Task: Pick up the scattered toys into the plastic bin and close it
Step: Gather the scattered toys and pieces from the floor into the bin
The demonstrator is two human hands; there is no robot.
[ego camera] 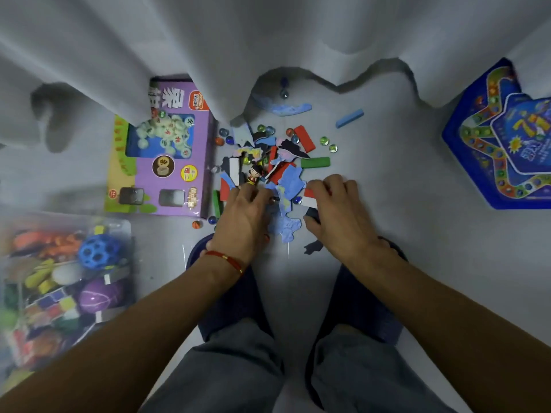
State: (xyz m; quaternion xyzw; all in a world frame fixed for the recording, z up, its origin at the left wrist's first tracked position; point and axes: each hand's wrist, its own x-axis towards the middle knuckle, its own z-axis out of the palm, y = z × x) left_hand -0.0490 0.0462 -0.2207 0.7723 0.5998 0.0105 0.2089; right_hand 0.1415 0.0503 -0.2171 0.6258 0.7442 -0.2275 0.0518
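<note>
- We see the left hand [243, 213] lying palm-down on the heap of scattered toys [268, 162], its fingers [253, 190] curled over flat puzzle pieces beside a small doll figure [254, 174]; whether they pinch anything we cannot tell.
- The right hand [340, 210] curls its fingers round a red-and-white block [309, 198].
- The heap (marbles, blocks, foam pieces) sits mid-floor, just below a white curtain [208, 40].
- The plastic bin [59, 281], already holding toys, stands at the floor's left edge.
- A purple game box [167, 150] lies left of the heap, a blue game board [507, 138] well to the right.
</note>
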